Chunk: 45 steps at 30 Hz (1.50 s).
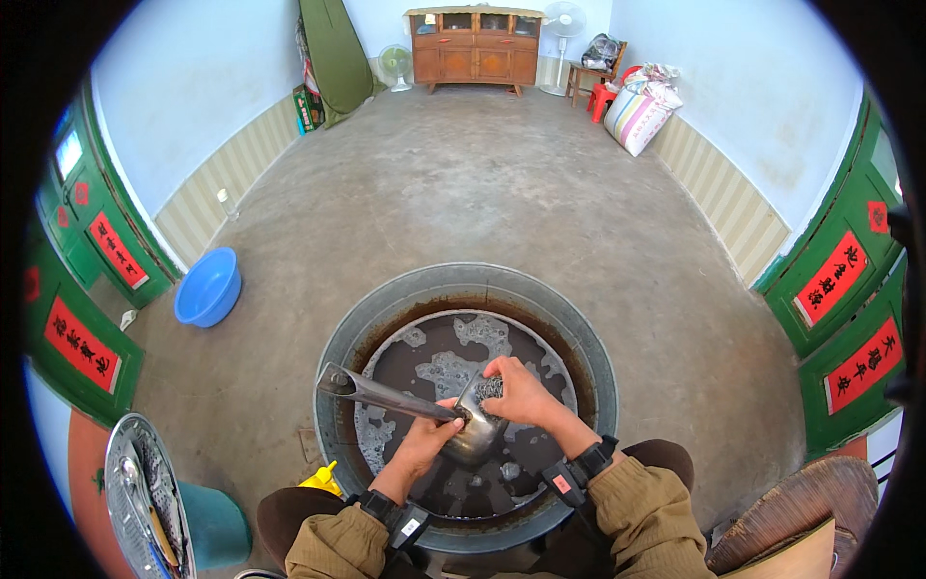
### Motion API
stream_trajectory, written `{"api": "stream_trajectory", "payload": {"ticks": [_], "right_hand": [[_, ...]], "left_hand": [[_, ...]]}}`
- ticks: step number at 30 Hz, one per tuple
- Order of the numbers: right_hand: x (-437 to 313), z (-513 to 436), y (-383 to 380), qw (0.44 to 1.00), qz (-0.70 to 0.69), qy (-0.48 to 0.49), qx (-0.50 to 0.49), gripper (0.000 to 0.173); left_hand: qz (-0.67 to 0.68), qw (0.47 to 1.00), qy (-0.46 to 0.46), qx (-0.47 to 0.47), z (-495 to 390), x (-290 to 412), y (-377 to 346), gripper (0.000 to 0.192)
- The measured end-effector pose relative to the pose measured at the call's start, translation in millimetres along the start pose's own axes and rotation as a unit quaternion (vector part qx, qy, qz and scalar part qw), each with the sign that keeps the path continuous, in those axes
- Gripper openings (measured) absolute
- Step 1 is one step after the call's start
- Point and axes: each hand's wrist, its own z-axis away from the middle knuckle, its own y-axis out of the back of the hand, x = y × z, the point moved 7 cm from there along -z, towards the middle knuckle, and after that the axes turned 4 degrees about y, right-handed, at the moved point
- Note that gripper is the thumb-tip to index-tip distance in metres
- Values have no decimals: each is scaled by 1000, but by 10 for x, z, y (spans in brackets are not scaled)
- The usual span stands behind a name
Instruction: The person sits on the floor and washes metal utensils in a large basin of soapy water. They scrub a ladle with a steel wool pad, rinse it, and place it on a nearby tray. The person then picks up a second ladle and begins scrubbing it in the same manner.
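Observation:
A round galvanized metal tub (pixel 466 275) holds dark water with patches of foam. Over the water, my left hand (pixel 425 440) grips a metal ladle by its tubular handle (pixel 391 396), close to the bowl. The handle points to the left across the tub's rim. The ladle's rounded metal bowl (pixel 474 434) hangs below my hands. My right hand (pixel 522 396) holds a steel wool scourer (pixel 490 389) against the bowl near its edge. Both wrists wear black straps with small devices.
A blue plastic basin (pixel 208 288) stands on the floor at left. At lower left, a metal colander with utensils (pixel 145 499) leans over a teal bucket (pixel 213 525). A yellow plastic object (pixel 323 479) lies beside the tub. A round wooden surface (pixel 796 506) is at lower right.

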Motion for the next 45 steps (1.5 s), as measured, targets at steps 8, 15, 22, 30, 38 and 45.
{"api": "stream_trajectory", "payload": {"ticks": [8, 15, 22, 30, 38, 45], "right_hand": [[-197, 127, 56, 994, -27, 46, 98, 49], [-562, 227, -239, 980, 7, 178, 91, 38], [-342, 96, -280, 991, 3, 83, 102, 31], [331, -76, 146, 975, 1, -127, 180, 34], [-450, 181, -290, 990, 48, 66, 118, 30], [-168, 82, -66, 983, 37, -68, 168, 31]], "left_hand": [[22, 1000, 7, 19, -8, -7, 49, 45], [21, 999, -20, 37, -10, -30, 35, 41], [-82, 996, -12, 37, -36, -79, 35, 40], [-6, 1000, -9, 19, 137, 7, -88, 43], [-3, 1000, -27, 15, 56, -37, -41, 43], [-24, 999, -1, 40, 98, -104, -69, 44]]}}
